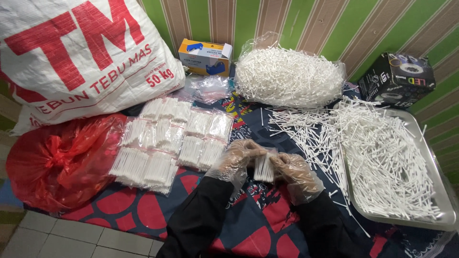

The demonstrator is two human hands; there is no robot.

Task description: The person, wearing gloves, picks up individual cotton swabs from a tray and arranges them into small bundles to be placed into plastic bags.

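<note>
Both of my hands wear thin clear plastic gloves and black sleeves. My left hand point(237, 156) and my right hand point(295, 173) hold between them a small clear bag of white cotton swabs point(264, 168), upright, just above the patterned cloth. To the right lies a metal tray point(438, 177) heaped with loose white swabs point(382, 157), which spill onto the cloth toward my hands. On the left, several filled swab packets point(167, 143) lie in rows.
A large clear bag of swabs point(287, 76) sits at the back centre. A big white woven sack point(81, 52) and a red plastic bag point(57, 162) stand on the left. A yellow-and-white box point(204, 56), empty clear bags point(210, 88) and a black box point(397, 79) line the striped wall.
</note>
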